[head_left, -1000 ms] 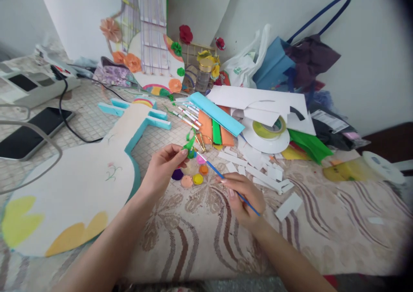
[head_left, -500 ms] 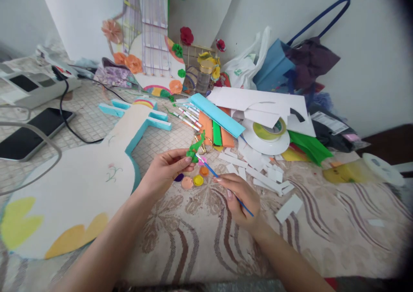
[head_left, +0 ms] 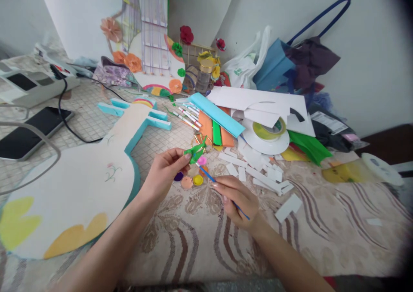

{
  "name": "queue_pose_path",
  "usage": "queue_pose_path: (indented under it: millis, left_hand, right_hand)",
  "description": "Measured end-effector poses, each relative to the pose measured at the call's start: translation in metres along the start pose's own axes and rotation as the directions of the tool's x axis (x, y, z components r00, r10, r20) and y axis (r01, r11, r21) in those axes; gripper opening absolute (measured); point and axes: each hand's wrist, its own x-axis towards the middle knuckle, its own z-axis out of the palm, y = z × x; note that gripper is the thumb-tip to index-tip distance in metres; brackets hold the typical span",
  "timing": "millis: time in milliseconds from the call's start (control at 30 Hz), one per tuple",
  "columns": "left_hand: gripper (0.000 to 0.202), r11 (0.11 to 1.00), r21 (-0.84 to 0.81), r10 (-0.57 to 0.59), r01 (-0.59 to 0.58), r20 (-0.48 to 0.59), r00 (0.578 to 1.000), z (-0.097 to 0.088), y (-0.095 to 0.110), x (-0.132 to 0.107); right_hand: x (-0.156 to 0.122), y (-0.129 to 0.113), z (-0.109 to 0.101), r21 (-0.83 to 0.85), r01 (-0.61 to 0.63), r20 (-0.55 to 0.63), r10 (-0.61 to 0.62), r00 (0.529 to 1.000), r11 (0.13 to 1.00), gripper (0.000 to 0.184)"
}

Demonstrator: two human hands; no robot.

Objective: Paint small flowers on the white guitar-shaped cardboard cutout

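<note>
My left hand [head_left: 168,166] pinches a small crumpled green paper piece [head_left: 196,152], its pointed end sticking up to the right. In my right hand [head_left: 239,199] is a thin blue paintbrush [head_left: 207,175], held like a pen. The brush tip is at the lower edge of the green piece; whether they touch I cannot tell. Just below lie small round colour pots or discs: a yellow one [head_left: 198,180], a peach one [head_left: 186,182] and a pink one [head_left: 202,160], with purple and orange ones partly hidden. To the left lies a white guitar-shaped board [head_left: 77,184] with blue sides.
White paper scraps [head_left: 264,178] lie right of my hands. Behind are felt-tip pens [head_left: 189,116], a blue paper roll [head_left: 217,114] and a tape roll [head_left: 269,128]. A phone [head_left: 32,132] and cables lie left. A decorated guitar [head_left: 155,46] leans at the back.
The green paper piece has turned in my left fingers and now lies flatter. The brush tip has moved slightly down and left, to the piece's lower edge.
</note>
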Motion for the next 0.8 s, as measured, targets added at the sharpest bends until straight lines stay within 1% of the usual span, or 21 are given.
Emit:
queue_pose_path:
  millis: [67,100,133,167,200,233,267,333,367,433,533,567,633,700,800]
  left_hand:
    - [0.026,0.999,-0.038,0.017,-0.020,-0.082,0.996,-0.002,0.002,0.002]
    - [0.026,0.998,-0.045,0.027,-0.032,-0.114,0.993,-0.003,0.003,0.003]
    - [0.026,0.999,-0.038,0.033,-0.038,-0.124,0.992,-0.004,0.002,0.003]
    - [0.026,0.999,-0.015,0.032,-0.034,-0.112,0.993,-0.005,0.002,0.003]
    - [0.025,1.000,0.019,0.026,-0.024,-0.084,0.996,-0.005,0.000,0.003]
    - [0.024,0.998,0.055,0.016,-0.014,-0.047,0.999,-0.004,-0.001,0.002]
    - [0.023,0.996,0.086,0.007,-0.007,-0.009,1.000,-0.003,-0.003,0.001]
    - [0.021,0.995,0.102,-0.002,-0.004,0.054,0.999,0.000,-0.006,-0.002]
    - [0.021,0.996,0.088,-0.004,-0.002,0.074,0.997,0.001,-0.007,-0.003]
    - [0.021,0.999,0.043,-0.014,0.010,0.102,0.995,0.003,-0.007,-0.004]
    - [0.024,0.999,-0.011,-0.037,0.039,0.136,0.990,0.002,-0.004,-0.003]
    - [0.025,0.999,-0.023,-0.043,0.047,0.146,0.988,0.002,-0.003,-0.002]
    - [0.026,0.997,-0.042,-0.056,0.064,0.162,0.985,0.001,-0.001,-0.001]
    - [0.026,0.995,-0.059,-0.072,0.083,0.166,0.983,0.001,0.000,-0.001]
    - [0.025,0.988,-0.108,-0.092,0.109,0.147,0.985,0.000,0.000,0.000]
  right_hand:
    - [-0.002,-0.001,-0.001,-0.005,-0.006,-0.019,0.006,1.000,1.000,0.045]
    - [-0.004,-0.003,-0.001,0.005,-0.035,-0.033,0.035,0.999,0.999,0.044]
    - [-0.005,-0.004,-0.001,0.032,-0.085,-0.049,0.086,0.995,0.996,0.042]
    - [-0.006,-0.005,0.000,0.085,-0.152,-0.075,0.158,0.985,0.985,0.039]
    - [-0.006,-0.007,0.002,0.167,-0.223,-0.110,0.242,0.964,0.961,0.036]
    - [-0.006,-0.007,0.005,0.275,-0.287,-0.146,0.335,0.931,0.918,0.033]
    - [-0.005,-0.007,0.008,0.395,-0.334,-0.171,0.425,0.889,0.856,0.029]
    - [-0.003,-0.005,0.014,0.599,-0.376,-0.174,0.574,0.800,0.707,0.024]
    - [-0.002,-0.004,0.016,0.664,-0.385,-0.158,0.624,0.765,0.641,0.021]
    - [0.000,-0.001,0.020,0.727,-0.412,-0.119,0.692,0.712,0.550,0.018]
    - [0.001,0.002,0.021,0.753,-0.444,-0.102,0.752,0.651,0.486,0.018]
    - [0.001,0.002,0.021,0.756,-0.447,-0.104,0.762,0.640,0.479,0.017]
    - [0.001,0.002,0.021,0.755,-0.443,-0.118,0.764,0.634,0.484,0.017]
    - [0.000,0.002,0.021,0.740,-0.436,-0.137,0.749,0.648,0.512,0.017]
    - [-0.002,0.001,0.018,0.703,-0.436,-0.149,0.716,0.682,0.562,0.018]
